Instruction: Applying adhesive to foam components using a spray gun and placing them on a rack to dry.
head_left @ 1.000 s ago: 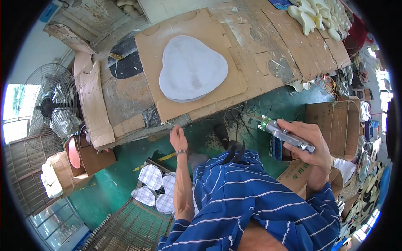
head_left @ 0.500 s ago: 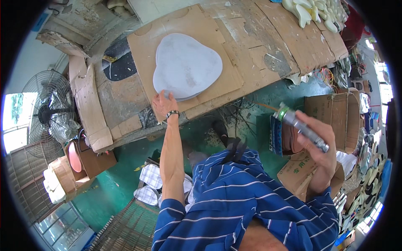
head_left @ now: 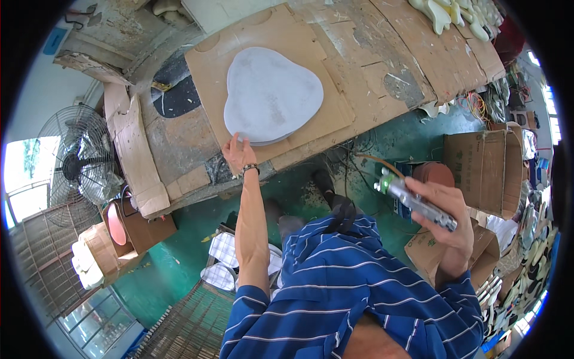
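Observation:
A white, rounded three-lobed pad [head_left: 275, 93] with grey smudges lies on a flat sheet of brown cardboard [head_left: 209, 63]. A greyish lower layer shows along its near edge. My left hand [head_left: 239, 154] grips the pad at its near left corner, fingertips on the edge; a dark bracelet circles the wrist. Away from the table on the right, my right hand [head_left: 445, 212] is closed round a silver cylindrical handheld tool [head_left: 412, 200] with a green end. A brownish hose [head_left: 379, 160] runs from that end. The tool's exact kind is unclear.
Cardboard covers the worktable [head_left: 382, 72], with pale curved pieces [head_left: 439, 15] piled at its far right. A standing fan [head_left: 75, 167] is on the left. Open cartons [head_left: 478, 173] stand right, and white checked pads [head_left: 221, 254] lie below near my legs. Cables trail on the green floor.
My right hand has brought the tool lower and slightly left, and the hose shows more. The left hand stays at the pad's edge. The whole view has shifted slightly.

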Demonstrator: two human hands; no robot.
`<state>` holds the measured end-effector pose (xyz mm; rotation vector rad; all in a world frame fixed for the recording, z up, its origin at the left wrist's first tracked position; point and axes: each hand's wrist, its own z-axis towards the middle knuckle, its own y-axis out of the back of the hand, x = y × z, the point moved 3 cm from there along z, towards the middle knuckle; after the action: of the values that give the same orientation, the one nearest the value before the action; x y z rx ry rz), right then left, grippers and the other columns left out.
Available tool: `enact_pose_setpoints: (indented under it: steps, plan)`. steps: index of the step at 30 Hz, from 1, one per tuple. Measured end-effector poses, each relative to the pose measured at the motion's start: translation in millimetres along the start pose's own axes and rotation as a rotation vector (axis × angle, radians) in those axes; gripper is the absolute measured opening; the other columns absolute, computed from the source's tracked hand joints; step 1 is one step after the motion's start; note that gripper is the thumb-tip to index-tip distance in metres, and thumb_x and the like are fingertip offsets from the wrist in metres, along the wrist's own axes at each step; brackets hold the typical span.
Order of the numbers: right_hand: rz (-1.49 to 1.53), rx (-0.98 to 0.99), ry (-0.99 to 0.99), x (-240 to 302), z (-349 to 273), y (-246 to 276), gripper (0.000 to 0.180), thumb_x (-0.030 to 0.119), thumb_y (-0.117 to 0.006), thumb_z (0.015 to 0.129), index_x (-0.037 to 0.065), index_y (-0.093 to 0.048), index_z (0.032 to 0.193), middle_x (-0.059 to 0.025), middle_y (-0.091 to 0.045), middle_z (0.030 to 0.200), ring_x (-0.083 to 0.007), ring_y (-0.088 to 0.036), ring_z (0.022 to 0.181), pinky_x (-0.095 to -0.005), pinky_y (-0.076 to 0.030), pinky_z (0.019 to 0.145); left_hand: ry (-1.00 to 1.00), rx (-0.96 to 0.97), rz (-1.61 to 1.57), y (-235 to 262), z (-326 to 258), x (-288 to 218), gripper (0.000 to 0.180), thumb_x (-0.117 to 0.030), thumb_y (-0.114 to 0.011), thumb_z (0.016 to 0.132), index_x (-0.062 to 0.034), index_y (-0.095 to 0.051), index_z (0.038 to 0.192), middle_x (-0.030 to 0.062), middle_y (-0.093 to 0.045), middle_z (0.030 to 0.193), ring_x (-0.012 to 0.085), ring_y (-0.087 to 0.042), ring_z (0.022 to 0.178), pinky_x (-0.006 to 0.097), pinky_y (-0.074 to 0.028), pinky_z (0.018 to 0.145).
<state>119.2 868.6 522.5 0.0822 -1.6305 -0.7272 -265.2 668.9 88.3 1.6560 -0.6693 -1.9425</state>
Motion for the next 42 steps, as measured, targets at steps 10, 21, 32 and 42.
enact_pose_setpoints:
  steps: [10,21,32,42]
  plan:
    - [-0.127,-0.214,-0.177,-17.9,-25.9,15.5,0.056,-0.001,-0.073,0.081,0.0,-0.064,0.136,-0.0137,-0.07,0.097,-0.0201,-0.064,0.079,-0.0282,-0.048,0.075,-0.095,0.145,0.209,9.6,8.8,-39.3,0.035,-0.01,-0.082,0.073,-0.0123,-0.078,0.108,0.013,-0.064,0.114,0.0345,-0.063,0.103,0.047,-0.05,0.091]
    - [-0.004,-0.306,-0.143,-16.4,-22.9,15.2,0.058,-0.001,-0.076,0.079,-0.001,-0.064,0.136,-0.0148,-0.07,0.097,-0.0204,-0.064,0.082,-0.0294,-0.049,0.074,0.893,0.167,-0.85,-30.7,-11.0,-31.3,0.025,-0.006,-0.074,0.089,0.0014,-0.065,0.111,0.0149,-0.071,0.098,0.0267,-0.072,0.078,0.039,-0.06,0.06]
    - [0.157,-0.338,-0.151,-31.3,-32.0,8.0,0.055,0.004,-0.075,0.088,-0.002,-0.06,0.14,-0.0137,-0.071,0.1,-0.0198,-0.068,0.087,-0.029,-0.052,0.079,0.924,0.422,-1.495,-60.9,59.0,-131.1,0.046,-0.006,-0.052,0.072,-0.0034,-0.06,0.117,0.016,-0.066,0.112,0.039,-0.06,0.116,0.066,-0.042,0.108]
    - [0.221,-0.139,-0.148,-38.3,-21.9,-26.6,0.053,-0.004,-0.072,0.088,-0.002,-0.061,0.139,-0.0135,-0.071,0.099,-0.0179,-0.069,0.088,-0.0281,-0.053,0.08,0.315,0.36,-2.137,104.1,149.9,-275.8,0.069,-0.01,-0.052,0.069,-0.0037,-0.054,0.137,0.0196,-0.059,0.136,0.042,-0.055,0.129,0.063,-0.045,0.109]
